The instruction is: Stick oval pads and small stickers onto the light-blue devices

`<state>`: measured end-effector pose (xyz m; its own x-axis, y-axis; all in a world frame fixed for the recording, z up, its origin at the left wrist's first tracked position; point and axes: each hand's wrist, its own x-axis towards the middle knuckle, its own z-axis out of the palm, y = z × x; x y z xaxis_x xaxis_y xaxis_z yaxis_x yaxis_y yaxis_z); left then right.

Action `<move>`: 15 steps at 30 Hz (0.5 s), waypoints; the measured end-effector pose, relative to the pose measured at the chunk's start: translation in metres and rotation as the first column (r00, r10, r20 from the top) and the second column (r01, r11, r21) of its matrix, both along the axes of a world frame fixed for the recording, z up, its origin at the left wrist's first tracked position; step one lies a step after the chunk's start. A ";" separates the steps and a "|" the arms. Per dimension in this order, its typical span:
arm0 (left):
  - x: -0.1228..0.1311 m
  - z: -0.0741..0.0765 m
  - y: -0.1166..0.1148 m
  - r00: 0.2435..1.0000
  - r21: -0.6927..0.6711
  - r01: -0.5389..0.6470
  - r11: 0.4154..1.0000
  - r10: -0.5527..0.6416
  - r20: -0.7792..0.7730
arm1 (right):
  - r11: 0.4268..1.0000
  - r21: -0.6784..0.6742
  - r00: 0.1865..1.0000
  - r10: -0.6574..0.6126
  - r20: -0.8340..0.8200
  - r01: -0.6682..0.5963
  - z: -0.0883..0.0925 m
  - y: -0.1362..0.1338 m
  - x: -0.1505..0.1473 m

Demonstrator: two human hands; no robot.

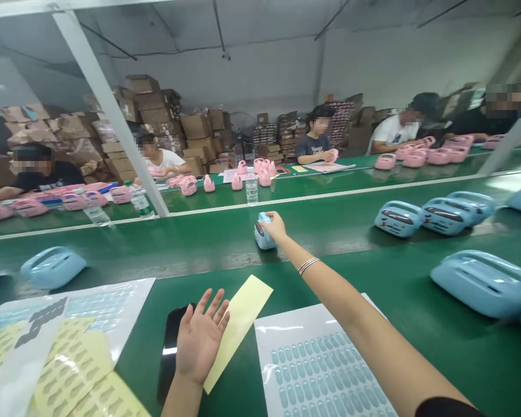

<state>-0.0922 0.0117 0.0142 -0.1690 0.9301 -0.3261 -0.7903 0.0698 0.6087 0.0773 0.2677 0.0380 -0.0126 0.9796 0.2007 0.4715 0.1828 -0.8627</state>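
My right hand [274, 226] reaches far forward, its fingers closed round the top of a small light-blue plastic casing with a handle [264, 236], which is upright on the dark conveyor strip. Palm up and fingers spread, my left hand [202, 341] holds nothing. It is over a black phone [169, 353] and beside a pale yellow paper strip [243, 324]. Below my right forearm lies a white sheet with rows of clear bluish oval stickers [312, 370]. Yellow sticker sheets [78, 370] lie at the lower left, partly under a white strip.
More blue casings stand on the right [399, 219], nearer [473, 284], and one at left [52, 267]. A water bottle [252, 188] stands beyond the strip. Across the bench several people handle pink casings [417, 157]. A slanted metal post [113, 110] rises at left.
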 end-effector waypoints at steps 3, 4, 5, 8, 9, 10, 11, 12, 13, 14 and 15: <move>0.008 0.001 0.000 0.996 -0.062 0.039 0.997 -0.044 -0.075 | 0.998 0.053 0.993 0.017 0.114 -0.023 -0.005 0.000 0.022; 0.012 -0.002 0.000 0.991 -0.069 0.073 0.995 -0.080 -0.107 | 0.996 0.073 0.987 0.037 0.155 -0.049 -0.005 -0.003 0.026; 0.015 -0.005 0.000 0.982 -0.077 0.106 0.991 -0.116 -0.150 | 0.992 0.093 0.979 0.060 0.195 -0.079 -0.005 -0.007 0.029; 0.024 -0.027 0.001 0.863 -0.065 0.213 0.975 -0.219 -0.455 | 0.977 0.156 0.946 0.093 0.311 -0.147 -0.008 -0.034 0.032; 0.027 -0.037 0.002 0.745 -0.013 0.251 0.968 -0.202 -0.636 | 0.971 0.176 0.933 0.093 0.348 -0.163 -0.011 -0.047 0.031; 0.030 -0.048 0.002 0.560 0.084 0.314 0.946 -0.114 -0.820 | 0.964 0.193 0.917 0.099 0.386 -0.185 -0.016 -0.061 0.032; 0.033 -0.060 0.003 0.326 0.198 0.431 0.880 0.053 -0.944 | 0.954 0.206 0.897 0.115 0.426 -0.219 -0.020 -0.076 0.034; 0.037 -0.071 0.003 0.108 0.279 0.589 0.758 0.268 -0.957 | 0.938 0.212 0.870 0.148 0.470 -0.274 -0.024 -0.088 0.038; 0.041 -0.082 0.002 -0.051 0.298 0.720 0.627 0.475 -0.878 | 0.920 0.210 0.838 0.184 0.514 -0.330 -0.027 -0.096 0.045; 0.046 -0.093 0.000 -0.150 0.264 0.810 0.524 0.621 -0.769 | 0.910 0.202 0.809 0.199 0.554 -0.362 -0.027 -0.099 0.057; 0.052 -0.102 -0.003 -0.214 0.225 0.849 0.477 0.702 -0.679 | 0.914 0.193 0.788 0.184 0.588 -0.357 -0.024 -0.097 0.073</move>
<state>-0.0401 0.0085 -0.0883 0.6689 0.4977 0.5522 0.5221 -0.8433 0.1277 0.1499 0.1703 0.0135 -0.4603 0.8204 0.3392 0.7389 0.5658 -0.3658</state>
